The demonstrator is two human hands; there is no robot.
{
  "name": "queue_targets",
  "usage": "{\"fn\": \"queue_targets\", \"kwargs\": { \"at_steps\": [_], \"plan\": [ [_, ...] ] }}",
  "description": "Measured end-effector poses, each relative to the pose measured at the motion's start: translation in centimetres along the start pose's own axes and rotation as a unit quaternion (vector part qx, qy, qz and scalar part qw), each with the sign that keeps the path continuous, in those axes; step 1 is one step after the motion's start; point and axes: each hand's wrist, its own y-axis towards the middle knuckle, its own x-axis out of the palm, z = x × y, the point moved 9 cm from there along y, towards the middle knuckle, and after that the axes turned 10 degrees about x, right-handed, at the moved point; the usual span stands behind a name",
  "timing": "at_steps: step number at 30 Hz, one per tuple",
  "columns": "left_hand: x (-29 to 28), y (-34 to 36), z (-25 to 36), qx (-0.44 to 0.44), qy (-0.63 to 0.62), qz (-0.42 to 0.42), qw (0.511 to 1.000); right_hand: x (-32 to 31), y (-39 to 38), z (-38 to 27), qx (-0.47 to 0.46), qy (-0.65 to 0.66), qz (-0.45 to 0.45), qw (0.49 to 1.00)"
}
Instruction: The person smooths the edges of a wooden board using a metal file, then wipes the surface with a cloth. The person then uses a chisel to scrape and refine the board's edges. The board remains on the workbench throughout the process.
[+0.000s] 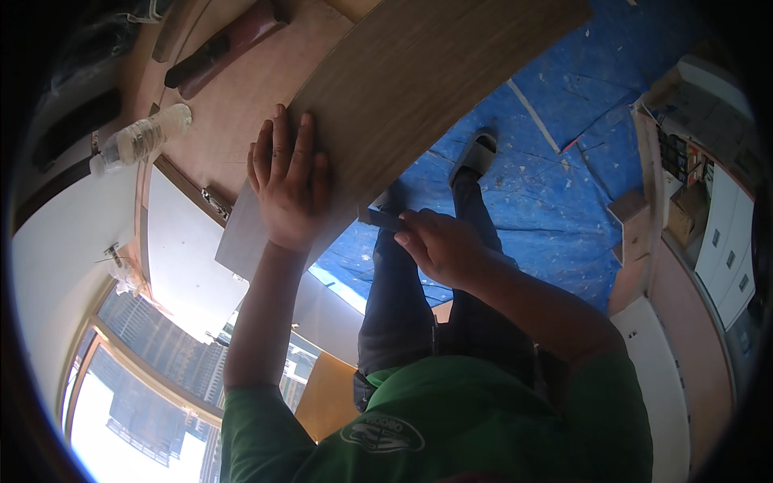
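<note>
A long brown wood-grain board lies across the upper middle, running from near my body toward the far right. My left hand rests flat on its near end, fingers spread a little. My right hand is closed round a short, dark, flat bar-shaped tool. The tool's left end is at the board's right-hand edge; I cannot tell whether they touch. Its exact kind is not clear, and my fingers cover its right end.
Under the board is a lighter wooden panel bearing a dark red, long object. A clear plastic bottle lies at its left, near a metal hinge. Blue sheeting covers the floor. White drawers stand right; a window is lower left.
</note>
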Motion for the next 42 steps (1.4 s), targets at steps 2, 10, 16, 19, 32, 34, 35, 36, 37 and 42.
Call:
{"fn": "queue_targets", "kwargs": {
  "at_steps": [2,10,16,19,32,34,35,36,37,42],
  "plan": [
    [0.2,0.2,0.6,0.013,0.026,-0.015,0.999,-4.0,0.3,2.2,0.009,0.049,0.124,0.991],
    [3.8,-0.5,11.1,0.269,0.013,-0.161,0.950,-20.3,0.0,12.8,0.207,0.254,0.314,0.891],
    [5.8,7.2,14.1,0.269,0.009,-0.142,0.953,-16.8,-2.1,16.4,0.217,0.319,0.277,0.880],
    [7.0,10.5,16.1,0.295,0.037,-0.138,0.945,-15.4,-2.7,17.5,0.225,0.330,0.261,0.879],
    [11.0,24.1,23.0,0.313,0.058,-0.082,0.945,-18.4,-5.0,22.9,0.272,0.336,0.264,0.862],
    [11.5,25.9,24.0,0.317,0.056,-0.071,0.944,-18.8,-5.2,23.3,0.276,0.329,0.259,0.865],
    [11.9,26.9,24.4,0.317,0.064,-0.071,0.943,-18.6,-5.2,23.8,0.276,0.329,0.254,0.867],
    [12.2,27.8,24.9,0.317,0.072,-0.070,0.943,-18.4,-5.1,24.2,0.275,0.329,0.249,0.869],
    [12.5,28.6,25.2,0.316,0.079,-0.068,0.943,-18.3,-4.9,24.5,0.274,0.336,0.246,0.867],
    [12.6,28.7,25.3,0.307,0.105,-0.096,0.941,-19.7,-4.6,24.1,0.285,0.381,0.244,0.845]
  ]
}}
